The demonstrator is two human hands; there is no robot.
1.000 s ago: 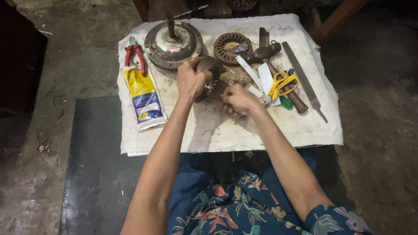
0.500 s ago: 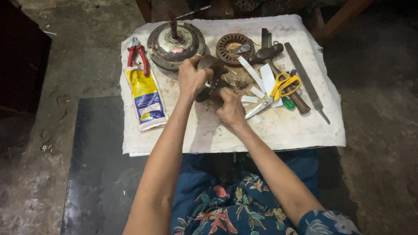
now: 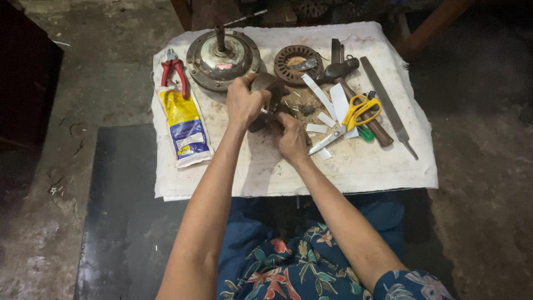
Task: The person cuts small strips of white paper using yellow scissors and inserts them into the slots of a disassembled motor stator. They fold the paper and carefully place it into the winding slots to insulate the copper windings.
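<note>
White cloth (image 3: 355, 166) over low table, tools scattered, rough concrete floor (image 3: 105, 72)

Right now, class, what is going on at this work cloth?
A person sits at a white cloth and holds a dark, round metal part with both hands: the left hand grips it from above, the right hand works at its lower side. Around them lie a round motor housing, red pliers, a yellow-and-blue pouch, yellow scissors, a hammer and a file.
</note>
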